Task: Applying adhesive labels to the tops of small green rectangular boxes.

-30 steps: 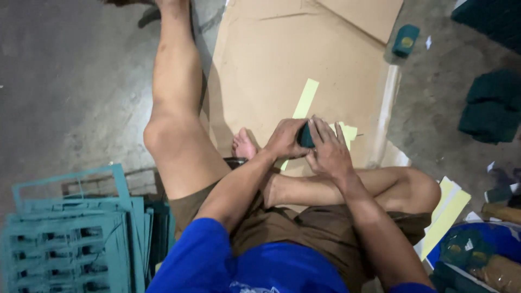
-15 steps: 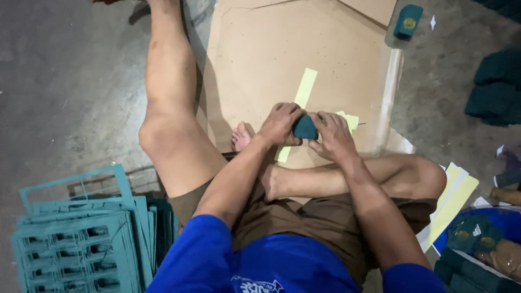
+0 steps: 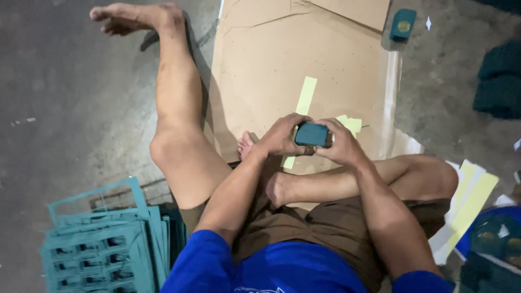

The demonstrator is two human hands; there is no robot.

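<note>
While both hands are closed on the teal block, it hangs in the air above the cardboard, a little beyond the folded right shin. The left hand takes its left end with fingers curled over the top, and the right hand covers its right end and far edge, so each hand keeps a narrow hold on the same small piece.

I think the main risk is a slip: the block is small, only fingertips carry it, and nothing supports it from below, so a twist or a loose finger could drop it on the cardboard or on the leg. It may also press against the yellow strips lying just under the hands and move them.

In the head view, which is the only one, a second teal block lies far right at the cardboard edge, well apart. A pile of teal frames is near left on the floor, beside the stretched left leg. Yellow sheets lie near right, next to the right knee. Dark green heaps are on the right side. The crossed legs leave little free room under the hands.
</note>
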